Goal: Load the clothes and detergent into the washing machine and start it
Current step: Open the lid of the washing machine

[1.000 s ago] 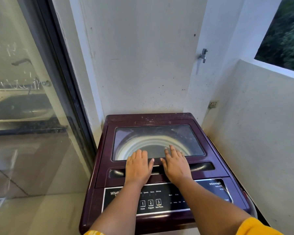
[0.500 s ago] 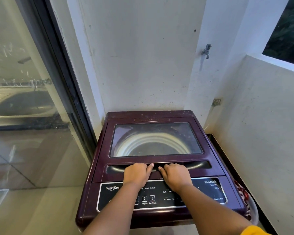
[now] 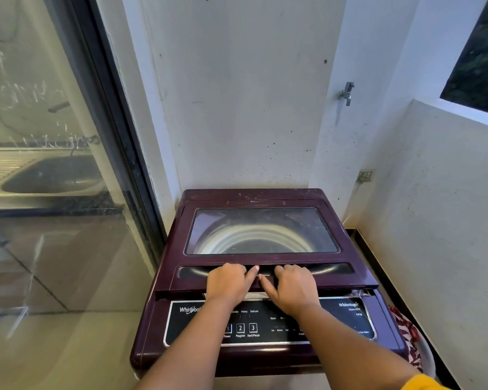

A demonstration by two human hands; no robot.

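light: soft daylight | glare: glass door (image 3: 54, 220) | edges: bowed | focus: seemingly sharp

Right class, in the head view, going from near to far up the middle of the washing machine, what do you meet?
Control panel → left hand and right hand, fingers curled into the lid handle → glass window in the lid → white wall.

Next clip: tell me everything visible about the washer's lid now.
The lid is glossy maroon, plastic by its look, with a large glass window showing the pale drum beneath. A long dark recess runs along its front. It lies nearly flat atop the washer, its front edge seemingly raised slightly above the panel. The left hand and right hand grip it side by side, fingers curled into the recess.
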